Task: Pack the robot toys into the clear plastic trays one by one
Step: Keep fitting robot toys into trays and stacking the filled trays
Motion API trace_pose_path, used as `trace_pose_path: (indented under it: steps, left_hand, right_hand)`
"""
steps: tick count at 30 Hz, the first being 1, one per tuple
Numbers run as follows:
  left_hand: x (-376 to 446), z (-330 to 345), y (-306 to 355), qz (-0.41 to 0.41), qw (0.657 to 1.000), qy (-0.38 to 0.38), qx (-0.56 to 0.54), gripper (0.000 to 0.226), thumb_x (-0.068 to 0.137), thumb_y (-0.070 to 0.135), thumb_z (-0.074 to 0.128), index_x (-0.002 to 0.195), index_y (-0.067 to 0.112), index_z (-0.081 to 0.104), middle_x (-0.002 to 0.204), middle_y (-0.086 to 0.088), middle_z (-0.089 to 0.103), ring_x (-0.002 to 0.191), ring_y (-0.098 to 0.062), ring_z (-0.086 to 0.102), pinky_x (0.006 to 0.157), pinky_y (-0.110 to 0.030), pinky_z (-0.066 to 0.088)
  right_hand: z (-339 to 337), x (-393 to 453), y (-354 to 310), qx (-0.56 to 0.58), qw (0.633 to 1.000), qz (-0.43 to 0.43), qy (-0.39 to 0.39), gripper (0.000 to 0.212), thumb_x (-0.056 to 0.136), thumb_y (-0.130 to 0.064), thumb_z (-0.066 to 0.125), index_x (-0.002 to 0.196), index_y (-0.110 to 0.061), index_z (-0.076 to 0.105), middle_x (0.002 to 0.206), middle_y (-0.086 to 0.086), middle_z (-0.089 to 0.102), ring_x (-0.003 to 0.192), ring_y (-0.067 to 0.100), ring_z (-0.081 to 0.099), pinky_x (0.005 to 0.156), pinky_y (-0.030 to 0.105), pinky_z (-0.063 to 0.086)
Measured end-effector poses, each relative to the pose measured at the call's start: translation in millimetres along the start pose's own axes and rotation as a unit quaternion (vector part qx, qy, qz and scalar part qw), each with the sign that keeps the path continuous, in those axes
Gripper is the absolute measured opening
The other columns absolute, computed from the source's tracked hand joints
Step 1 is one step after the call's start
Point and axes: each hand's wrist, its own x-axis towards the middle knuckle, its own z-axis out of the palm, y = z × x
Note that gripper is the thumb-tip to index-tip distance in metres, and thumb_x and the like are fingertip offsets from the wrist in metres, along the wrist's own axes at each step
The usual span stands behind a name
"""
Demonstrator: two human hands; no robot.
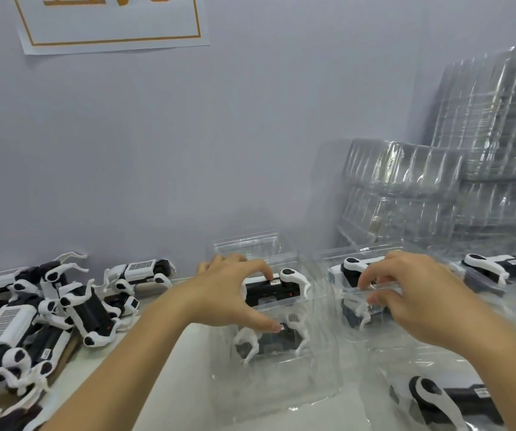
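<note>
A black and white robot toy (277, 289) lies in a clear plastic tray (281, 368) at the centre of the table. My left hand (228, 293) grips this toy, index finger on its top and thumb at its near side. To the right, my right hand (406, 290) pinches the clear edge of a second tray (362, 293) that holds another robot toy (351, 270). A pile of loose robot toys (33, 315) lies at the left.
Stacks of clear trays (455, 181) stand against the wall at the back right. Packed toys sit in a tray at the far right (505, 267) and another at the bottom right (446, 402). A paper sign (110, 23) hangs on the wall.
</note>
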Motion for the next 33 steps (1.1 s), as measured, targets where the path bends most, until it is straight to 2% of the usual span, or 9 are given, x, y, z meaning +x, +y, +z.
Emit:
trace_pose_path:
  steps: [5,12,15,18,23,27,28,30,33]
  left_hand:
    - [4.2,-3.3,3.1,-0.013,1.000,-0.028,-0.005,0.067,0.062,0.072,0.077,0.119,0.057,0.044,0.139,0.019,0.038,0.126,-0.014,0.032,0.102,-0.038,0.029]
    - [-1.5,-4.7,-5.0,-0.034,0.998,-0.059,0.002,0.071,0.063,0.075,0.074,0.124,0.058,0.042,0.145,0.023,0.034,0.129,-0.013,0.037,0.104,-0.038,0.030]
    - [-3.0,-1.3,-2.6,-0.030,0.998,-0.050,0.026,0.079,0.063,0.081,0.068,0.133,0.058,0.037,0.158,0.021,0.017,0.144,-0.015,0.022,0.115,-0.045,0.019]
    - [-10.7,5.4,-3.7,-0.018,1.000,-0.013,0.020,0.092,0.063,0.083,0.066,0.143,0.057,0.030,0.161,0.022,0.004,0.149,-0.008,-0.001,0.120,-0.046,0.001]
    - [-42.2,26.8,-16.3,0.038,0.989,0.137,-0.030,0.096,0.052,0.092,0.061,0.137,0.066,0.026,0.156,0.035,-0.002,0.142,0.010,-0.009,0.119,-0.034,0.000]
    - [-65.3,61.5,-28.9,0.048,0.976,0.206,0.055,0.105,0.053,0.093,0.054,0.141,0.069,0.001,0.157,0.030,-0.020,0.147,-0.004,-0.024,0.119,-0.038,-0.002]
    - [-67.9,67.6,-29.9,0.044,0.974,0.211,0.065,0.106,0.055,0.091,0.055,0.142,0.067,-0.001,0.157,0.028,-0.022,0.148,-0.006,-0.024,0.120,-0.040,0.000]
    - [-69.5,72.5,-30.6,0.044,0.973,0.219,0.053,0.105,0.058,0.085,0.059,0.149,0.057,0.013,0.160,0.025,-0.013,0.151,-0.010,-0.013,0.122,-0.042,0.013]
    - [-69.6,70.5,-30.2,0.059,0.969,0.228,0.070,0.096,0.063,0.078,0.067,0.144,0.041,0.031,0.158,0.017,0.022,0.150,-0.022,0.016,0.112,-0.049,0.039]
  right_hand:
    - [0.1,0.4,2.3,0.010,1.000,0.004,-0.005,0.020,0.091,-0.031,0.068,0.084,-0.049,0.062,0.090,-0.024,0.052,0.086,-0.001,0.051,0.083,0.027,0.042]
    - [1.4,-5.3,2.8,0.033,0.999,0.007,-0.036,0.009,0.088,-0.042,0.069,0.089,-0.049,0.063,0.097,-0.024,0.057,0.100,-0.002,0.052,0.103,0.039,0.040]
    - [0.8,-7.7,1.6,0.037,0.998,-0.002,-0.044,0.009,0.088,-0.046,0.068,0.095,-0.049,0.062,0.099,-0.026,0.056,0.102,-0.004,0.049,0.106,0.040,0.037]
    - [-0.6,-10.2,-1.4,0.043,0.998,-0.012,-0.044,0.018,0.087,-0.048,0.068,0.102,-0.050,0.060,0.102,-0.029,0.052,0.101,-0.011,0.045,0.109,0.040,0.034]
    - [1.9,-9.1,-8.4,0.075,0.996,-0.033,0.027,0.033,0.086,-0.044,0.070,0.114,-0.051,0.056,0.105,-0.028,0.047,0.105,-0.002,0.045,0.109,0.042,0.034]
    - [13.2,-2.9,-26.5,0.054,0.993,-0.093,0.057,0.056,0.084,-0.048,0.071,0.133,-0.052,0.044,0.124,-0.026,0.043,0.120,0.002,0.038,0.112,0.035,0.023]
    - [17.1,0.0,-32.3,0.027,0.993,-0.110,0.040,0.066,0.084,-0.051,0.070,0.140,-0.052,0.036,0.135,-0.024,0.038,0.129,0.003,0.032,0.111,0.034,0.017]
    - [24.6,6.9,-43.4,-0.022,0.991,-0.132,-0.011,0.081,0.084,-0.053,0.069,0.149,-0.050,0.021,0.152,-0.022,0.023,0.140,0.003,0.015,0.113,0.035,0.007]
    - [31.7,13.8,-54.5,-0.052,0.987,-0.142,-0.063,0.073,0.086,-0.048,0.070,0.147,-0.048,0.029,0.152,-0.020,0.027,0.142,0.005,0.014,0.113,0.039,0.003]
